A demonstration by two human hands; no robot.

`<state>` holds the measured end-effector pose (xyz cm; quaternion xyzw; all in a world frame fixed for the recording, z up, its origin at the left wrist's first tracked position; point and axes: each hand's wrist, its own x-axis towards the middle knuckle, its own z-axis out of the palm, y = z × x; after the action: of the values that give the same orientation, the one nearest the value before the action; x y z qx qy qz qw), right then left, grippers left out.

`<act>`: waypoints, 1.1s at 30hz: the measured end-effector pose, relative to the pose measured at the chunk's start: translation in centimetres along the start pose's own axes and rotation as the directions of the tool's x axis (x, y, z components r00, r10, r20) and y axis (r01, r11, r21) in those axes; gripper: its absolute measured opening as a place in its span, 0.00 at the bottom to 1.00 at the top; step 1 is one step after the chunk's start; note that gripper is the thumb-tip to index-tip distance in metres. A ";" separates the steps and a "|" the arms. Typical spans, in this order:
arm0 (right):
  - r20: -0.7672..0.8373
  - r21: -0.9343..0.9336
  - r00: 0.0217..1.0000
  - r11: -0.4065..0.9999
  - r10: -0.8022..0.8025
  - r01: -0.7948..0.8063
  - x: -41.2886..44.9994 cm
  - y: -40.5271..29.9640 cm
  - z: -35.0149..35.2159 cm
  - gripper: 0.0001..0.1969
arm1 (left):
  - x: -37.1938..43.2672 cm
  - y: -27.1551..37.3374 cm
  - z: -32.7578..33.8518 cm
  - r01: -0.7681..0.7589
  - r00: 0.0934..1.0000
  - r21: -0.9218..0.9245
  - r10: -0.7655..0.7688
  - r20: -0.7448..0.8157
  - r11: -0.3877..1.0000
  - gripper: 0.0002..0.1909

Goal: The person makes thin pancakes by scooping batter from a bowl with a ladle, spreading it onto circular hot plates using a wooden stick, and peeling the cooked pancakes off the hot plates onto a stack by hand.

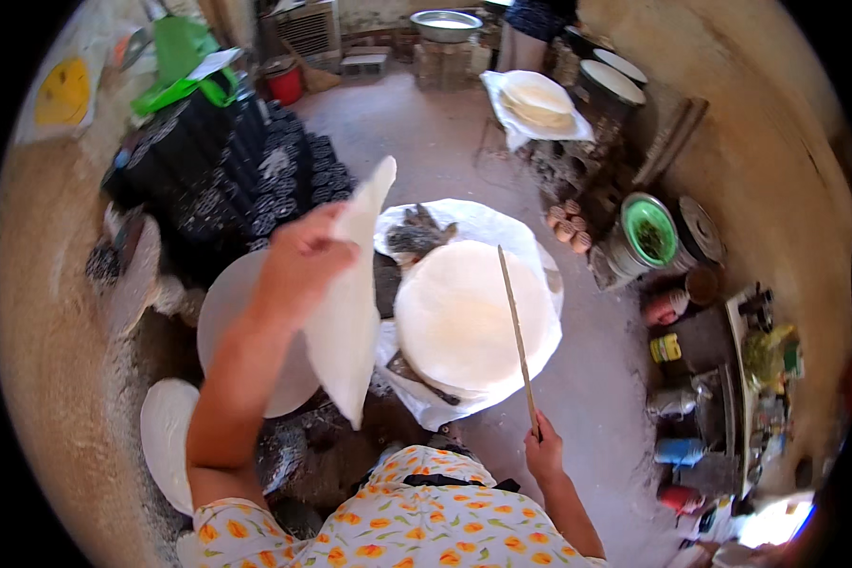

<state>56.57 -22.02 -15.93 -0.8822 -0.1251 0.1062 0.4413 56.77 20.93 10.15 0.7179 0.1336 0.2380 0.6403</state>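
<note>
My left hand (pixel 312 252) is raised and pinches a thin round flatbread sheet (pixel 348 305) near its upper part; the sheet hangs folded or edge-on to the camera. Below and behind my left forearm lies a pale round surface (pixel 231 305), partly hidden by the arm. My right hand (pixel 544 447) holds the lower end of a long thin wooden stick (pixel 517 323), which points away from me over a stack of round flatbreads (pixel 461 319). That stack rests on a white cloth (pixel 490 216). Whether the stick touches the stack, I cannot tell.
Black perforated coal briquettes (pixel 277 167) are piled at the left. Another flatbread stack (pixel 536 99) lies on cloth farther off, near a person's legs (pixel 522 46). A green basin (pixel 650 231) stands at the right, before a cluttered shelf (pixel 742 397). A white disc (pixel 167 440) is at the lower left.
</note>
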 end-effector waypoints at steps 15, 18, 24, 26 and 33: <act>-0.160 0.116 0.837 0.852 0.523 -0.510 -6.2 4.8 -6.9 0.24 | -7.4 -28.1 26.1 -0.259 0.783 0.863 -0.429 0.451 0.434 0.38; -0.193 0.122 0.838 0.860 0.510 -0.496 -6.7 6.8 -6.6 0.24 | -7.3 -28.9 25.5 -0.303 0.823 0.853 -0.334 0.459 0.426 0.38; -0.021 0.074 0.890 0.888 0.456 -0.453 -2.8 7.7 -6.3 0.24 | -6.8 -28.3 23.5 -0.283 0.844 0.790 -0.250 0.474 0.544 0.33; 0.039 0.087 0.942 0.938 0.335 -0.337 -0.3 8.0 -6.0 0.26 | -9.2 -29.9 23.2 -0.369 0.890 0.727 -0.004 0.455 0.579 0.30; 0.427 0.153 0.861 0.960 -0.278 0.235 11.2 3.8 0.0 0.26 | -22.4 -22.2 13.0 0.198 0.931 0.741 -0.360 0.063 0.641 0.27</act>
<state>67.68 -20.70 -19.84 -0.7880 -0.3335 0.2507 0.4528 46.86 1.84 -16.40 0.9022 0.2595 -0.0117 0.3442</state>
